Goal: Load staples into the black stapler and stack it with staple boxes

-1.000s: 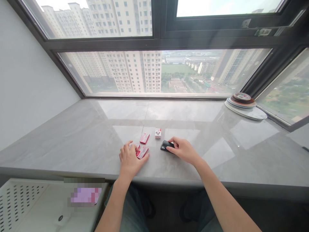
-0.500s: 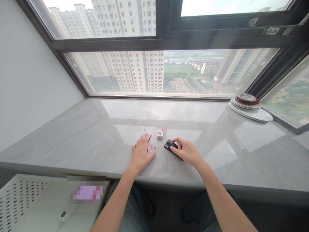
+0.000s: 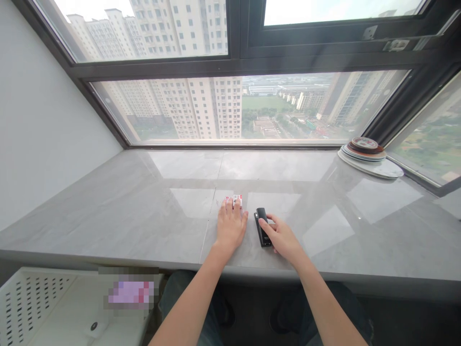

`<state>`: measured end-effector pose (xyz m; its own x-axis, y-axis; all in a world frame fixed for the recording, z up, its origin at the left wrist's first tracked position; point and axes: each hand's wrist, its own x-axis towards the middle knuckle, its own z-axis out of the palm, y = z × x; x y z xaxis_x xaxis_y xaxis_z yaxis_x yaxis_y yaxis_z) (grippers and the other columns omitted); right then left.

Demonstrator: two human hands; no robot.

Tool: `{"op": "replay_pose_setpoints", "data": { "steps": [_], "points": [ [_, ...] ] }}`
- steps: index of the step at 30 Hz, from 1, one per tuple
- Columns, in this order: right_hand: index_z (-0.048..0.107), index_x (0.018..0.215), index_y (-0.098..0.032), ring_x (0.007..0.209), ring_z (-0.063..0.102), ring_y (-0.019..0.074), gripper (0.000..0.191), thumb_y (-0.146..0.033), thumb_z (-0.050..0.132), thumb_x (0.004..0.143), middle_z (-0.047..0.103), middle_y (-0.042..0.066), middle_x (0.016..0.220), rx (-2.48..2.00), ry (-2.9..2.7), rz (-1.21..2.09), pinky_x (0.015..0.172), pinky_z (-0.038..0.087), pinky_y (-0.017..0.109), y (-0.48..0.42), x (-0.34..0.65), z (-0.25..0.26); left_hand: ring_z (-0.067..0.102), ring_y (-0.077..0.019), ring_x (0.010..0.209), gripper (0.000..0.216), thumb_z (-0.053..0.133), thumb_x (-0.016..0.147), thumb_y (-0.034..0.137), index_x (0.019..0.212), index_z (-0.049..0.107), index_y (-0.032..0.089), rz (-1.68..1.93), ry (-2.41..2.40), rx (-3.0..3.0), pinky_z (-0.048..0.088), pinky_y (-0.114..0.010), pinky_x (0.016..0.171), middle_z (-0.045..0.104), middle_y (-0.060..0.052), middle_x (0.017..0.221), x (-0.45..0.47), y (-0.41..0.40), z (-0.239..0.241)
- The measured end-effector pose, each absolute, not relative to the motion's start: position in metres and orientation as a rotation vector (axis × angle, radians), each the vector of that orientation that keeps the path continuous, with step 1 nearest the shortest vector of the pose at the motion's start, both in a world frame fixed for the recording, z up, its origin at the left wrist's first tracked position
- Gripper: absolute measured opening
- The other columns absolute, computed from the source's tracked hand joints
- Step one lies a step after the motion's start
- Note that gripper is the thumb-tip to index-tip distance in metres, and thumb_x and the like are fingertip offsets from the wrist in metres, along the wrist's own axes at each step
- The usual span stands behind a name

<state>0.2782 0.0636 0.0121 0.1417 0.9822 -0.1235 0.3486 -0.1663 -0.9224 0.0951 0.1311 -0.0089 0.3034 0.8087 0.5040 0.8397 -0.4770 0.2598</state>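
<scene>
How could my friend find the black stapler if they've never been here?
Start at the big window and look down to the grey counter below it. Near the front edge, the right hand holds the stapler. It is long and black, unlike the small white-and-red boxes by the left hand's fingertips.

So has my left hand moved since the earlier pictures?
Yes, the left hand has moved rightward, judged against the countertop seam, and now lies right of it.

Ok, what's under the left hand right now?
Past the fingers of the left hand, parts of a small white box and a red-and-white box show; their nearer parts are covered. Whatever lies beneath the palm is hidden.
</scene>
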Motion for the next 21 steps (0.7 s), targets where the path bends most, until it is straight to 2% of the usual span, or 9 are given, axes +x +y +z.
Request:
{"op": "replay_pose_setpoints", "data": {
  "steps": [2,7,14,21],
  "points": [
    [0.058,0.138,-0.022,0.043,0.05,0.0133,0.059,-0.064,0.048,0.098,0.052,-0.006,0.064,-1.632,-1.267,1.098,0.042,0.043,0.025,0.061,0.273,0.009,0.032,-0.0338,0.152,0.051,0.04,0.108,0.034,0.157,0.036,0.022,-0.892,-1.548,-2.509,0.031,-0.062,0.121,0.043,-0.017,0.157,0.09,0.125,-0.007],
    [0.052,0.145,-0.024,0.055,0.062,0.0154,0.054,-0.055,0.048,0.101,0.061,-0.001,0.076,-1.512,-1.271,1.189,0.05,0.056,0.027,0.073,0.245,0.007,0.035,-0.0322,0.151,0.046,0.042,0.106,0.03,0.152,0.042,0.025,-0.872,-1.556,-2.498,0.037,-0.059,0.119,0.045,-0.014,0.155,0.069,0.105,-0.005],
    [0.052,0.135,-0.023,0.053,0.064,0.0163,0.041,-0.05,0.041,0.106,0.065,0.001,0.077,-1.362,-1.463,1.244,0.048,0.055,0.029,0.109,0.173,0.005,0.041,-0.0316,0.145,0.04,0.039,0.107,0.029,0.147,0.046,0.024,-0.83,-1.614,-2.453,0.043,-0.054,0.113,0.047,-0.014,0.155,0.009,0.113,-0.007],
    [0.053,0.132,-0.023,0.051,0.064,0.0189,0.038,-0.049,0.044,0.106,0.068,0.002,0.077,-1.269,-1.568,1.307,0.055,0.056,0.034,0.154,0.094,0.007,0.043,-0.0301,0.142,0.043,0.036,0.108,0.034,0.149,0.046,0.024,-0.76,-1.706,-2.391,0.04,-0.051,0.114,0.045,-0.012,0.157,-0.081,0.146,-0.009]
  ]
}}
